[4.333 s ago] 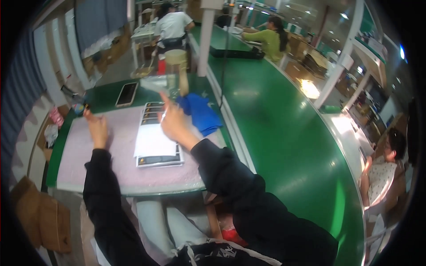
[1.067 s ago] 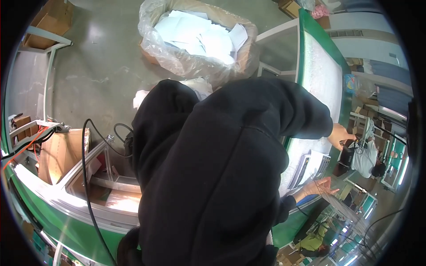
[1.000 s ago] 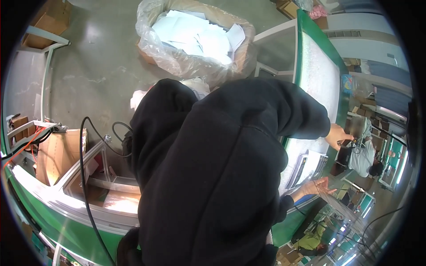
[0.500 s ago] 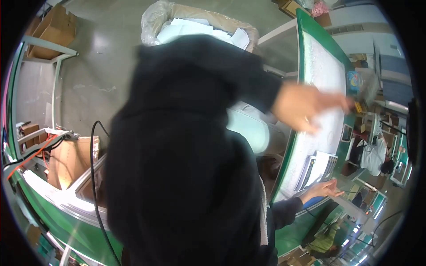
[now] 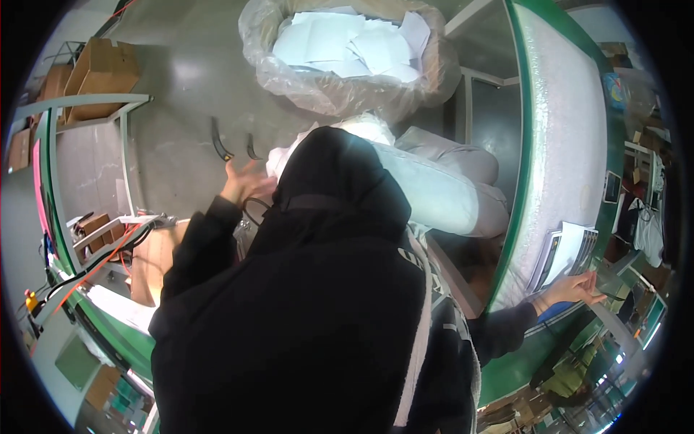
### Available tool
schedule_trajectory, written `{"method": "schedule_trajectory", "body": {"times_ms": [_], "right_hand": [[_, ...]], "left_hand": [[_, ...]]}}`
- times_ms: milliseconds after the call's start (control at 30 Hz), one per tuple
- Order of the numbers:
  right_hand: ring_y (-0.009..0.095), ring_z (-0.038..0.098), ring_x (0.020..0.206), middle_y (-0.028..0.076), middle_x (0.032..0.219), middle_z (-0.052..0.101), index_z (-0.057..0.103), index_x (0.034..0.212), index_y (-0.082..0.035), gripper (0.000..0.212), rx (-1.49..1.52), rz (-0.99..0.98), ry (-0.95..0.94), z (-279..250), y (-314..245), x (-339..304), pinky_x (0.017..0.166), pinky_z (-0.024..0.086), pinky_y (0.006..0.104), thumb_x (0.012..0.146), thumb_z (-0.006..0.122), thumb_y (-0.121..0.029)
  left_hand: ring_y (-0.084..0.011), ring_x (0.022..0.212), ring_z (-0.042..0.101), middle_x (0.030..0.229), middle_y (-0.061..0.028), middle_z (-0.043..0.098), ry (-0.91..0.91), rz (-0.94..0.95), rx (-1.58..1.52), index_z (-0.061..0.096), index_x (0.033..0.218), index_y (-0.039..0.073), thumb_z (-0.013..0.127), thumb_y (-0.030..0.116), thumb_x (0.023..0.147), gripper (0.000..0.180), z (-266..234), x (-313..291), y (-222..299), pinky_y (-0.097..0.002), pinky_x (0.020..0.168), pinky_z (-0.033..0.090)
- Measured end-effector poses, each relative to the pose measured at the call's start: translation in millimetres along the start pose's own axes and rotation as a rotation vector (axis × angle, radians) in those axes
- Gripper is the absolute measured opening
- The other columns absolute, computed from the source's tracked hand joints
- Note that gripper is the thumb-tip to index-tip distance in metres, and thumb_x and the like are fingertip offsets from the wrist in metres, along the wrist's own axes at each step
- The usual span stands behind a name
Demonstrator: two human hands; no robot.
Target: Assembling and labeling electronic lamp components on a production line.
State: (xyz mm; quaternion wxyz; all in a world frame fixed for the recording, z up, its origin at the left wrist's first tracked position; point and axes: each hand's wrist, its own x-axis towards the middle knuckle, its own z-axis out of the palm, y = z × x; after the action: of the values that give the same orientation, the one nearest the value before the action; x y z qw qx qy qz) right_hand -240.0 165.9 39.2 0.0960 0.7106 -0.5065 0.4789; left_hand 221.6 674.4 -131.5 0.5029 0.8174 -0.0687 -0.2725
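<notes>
We see the head view, in which the surface (image 5: 567,18), edged in green and padded with a pale foam sheet (image 5: 567,130), runs down the right side. On it, near its lower end, lies a stack of printed sheets (image 5: 547,260) with dark panels, partly covered by a plain white sheet (image 5: 570,249). The right hand (image 5: 571,289) is just beyond the lower end of this stack, its fingers bent; we cannot tell whether anything is gripped. Beneath the right wrist we note a blue cloth (image 5: 557,312), and farther up, near the outer edge of the surface, a phone (image 5: 612,186).

The left hand (image 5: 247,179) is well apart from the stack, at the left, blurred and with its fingers loosely spread. Close to its fingertips we see a dark curved strip (image 5: 219,139) with a yellow mark at its lower end, and just beside that a second, shorter dark strip (image 5: 251,147); whether either is held, we cannot determine. At the top, a plastic-lined carton (image 5: 260,65) contains loose white sheets (image 5: 347,43). Brown cartons (image 5: 101,72) occupy the upper left.
</notes>
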Motion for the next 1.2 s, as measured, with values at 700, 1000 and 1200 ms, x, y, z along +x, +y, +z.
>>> {"method": "schedule_trajectory", "body": {"times_ms": [700,1000,1200], "right_hand": [[0.026,0.061,0.084,0.020,0.104,0.054,-0.006,0.137,-0.002,0.076,-0.025,-0.024,-0.031,-0.8,1.1,-0.9,0.079,0.053,0.0362,0.091,0.054,-0.011],[0.027,0.063,0.081,0.021,0.104,0.053,-0.006,0.136,-0.003,0.075,-0.029,-0.037,-0.031,-2.7,4.0,1.5,0.077,0.054,0.0365,0.091,0.054,-0.011],[0.024,0.060,0.090,0.016,0.104,0.059,-0.003,0.132,0.003,0.074,-0.043,-0.100,0.015,-4.7,12.9,1.6,0.082,0.051,0.0340,0.092,0.053,-0.025]], "left_hand": [[-0.0240,0.076,0.067,0.145,-0.0180,0.027,0.030,-0.158,0.063,-0.014,0.140,0.007,0.075,-0.007,0.060,0.120,23.0,-14.8,-31.2,-0.0289,0.063,0.057],[-0.0239,0.081,0.067,0.136,-0.0172,0.043,0.217,-0.093,0.270,0.005,0.141,0.001,0.072,0.001,0.055,0.109,21.4,2.5,-79.6,-0.0299,0.067,0.055],[-0.0289,0.100,0.061,0.137,-0.0164,0.043,0.240,0.008,0.406,0.008,0.141,0.001,0.077,0.012,0.057,0.110,55.9,27.2,-94.8,-0.0342,0.083,0.049]]}}
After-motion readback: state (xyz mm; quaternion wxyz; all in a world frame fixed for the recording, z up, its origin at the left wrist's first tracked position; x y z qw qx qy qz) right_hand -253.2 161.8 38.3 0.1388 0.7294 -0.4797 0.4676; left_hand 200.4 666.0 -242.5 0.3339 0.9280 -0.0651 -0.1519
